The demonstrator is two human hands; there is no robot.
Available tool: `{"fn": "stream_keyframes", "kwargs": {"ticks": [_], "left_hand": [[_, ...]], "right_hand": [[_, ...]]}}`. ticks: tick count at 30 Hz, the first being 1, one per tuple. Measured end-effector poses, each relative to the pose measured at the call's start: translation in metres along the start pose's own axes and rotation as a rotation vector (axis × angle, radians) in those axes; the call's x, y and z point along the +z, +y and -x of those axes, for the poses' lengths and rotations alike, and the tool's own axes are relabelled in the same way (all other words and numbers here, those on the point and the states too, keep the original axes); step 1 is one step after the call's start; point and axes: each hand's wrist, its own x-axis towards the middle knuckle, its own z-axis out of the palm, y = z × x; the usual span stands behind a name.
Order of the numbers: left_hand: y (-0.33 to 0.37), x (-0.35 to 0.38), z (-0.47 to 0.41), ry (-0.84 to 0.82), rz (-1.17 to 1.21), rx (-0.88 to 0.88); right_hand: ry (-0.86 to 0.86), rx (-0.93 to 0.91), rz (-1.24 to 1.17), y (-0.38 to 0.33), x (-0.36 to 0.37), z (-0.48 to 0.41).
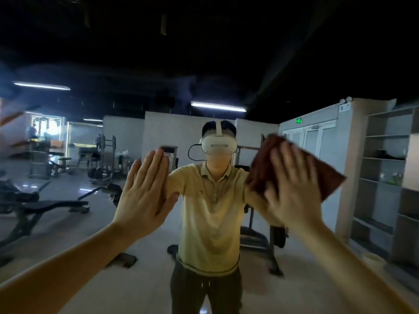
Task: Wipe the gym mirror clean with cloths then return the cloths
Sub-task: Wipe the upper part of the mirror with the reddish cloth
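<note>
Large wall-mounted gym mirror (90, 234) fills the whole frame. Left hand (145, 196), centre-left, laid flat against the glass, palm forward, fingers (156, 164) straight and pressed together, thumb angled out to the right; it holds nothing. Right hand (292, 189), right of centre, motion-blurred, fingers (292, 159) straight and slightly spread, pressing a reddish-brown square cloth (328, 177) flat to the glass. Cloth corners stick out past the hand to the upper left and lower right. Both bare forearms reach in from the bottom corners. In the reflection: person in a pale yellow polo shirt (210, 214) and a white headset (218, 145) at frame centre, black weight bench (45, 205) at lower left, grey open shelving (383, 173) along the right edge, bright ceiling strip light (217, 106) above centre.
</note>
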Motion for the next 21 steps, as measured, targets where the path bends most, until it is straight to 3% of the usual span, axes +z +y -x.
{"fn": "stream_keyframes", "kwargs": {"ticks": [2, 4, 6, 12, 14, 16, 18, 21], "left_hand": [[0.001, 0.009, -0.001, 0.029, 0.028, -0.014], [0.004, 0.014, -0.001, 0.084, 0.048, -0.016], [0.002, 0.018, 0.0, 0.126, 0.073, -0.004], [-0.005, 0.017, 0.0, 0.141, 0.258, 0.031], [-0.004, 0.011, 0.001, 0.116, 0.273, 0.029], [-0.002, 0.003, 0.001, 0.08, 0.246, 0.017], [0.002, -0.004, 0.005, 0.072, 0.256, -0.016], [0.004, -0.014, 0.034, 0.066, 0.336, -0.036]], "right_hand": [[0.073, 0.347, -0.068, 0.015, -0.007, -0.013], [0.166, 0.603, -0.146, -0.019, -0.005, -0.025], [0.191, 0.63, -0.166, -0.076, 0.0, -0.027], [0.016, -0.023, -0.233, -0.199, 0.031, 0.028], [-0.116, -0.353, -0.178, -0.189, 0.029, 0.054], [-0.198, -0.541, -0.108, -0.141, 0.024, 0.075], [-0.18, -0.401, -0.008, -0.078, 0.017, 0.087], [-0.088, 0.222, -0.034, -0.026, 0.006, 0.087]]}}
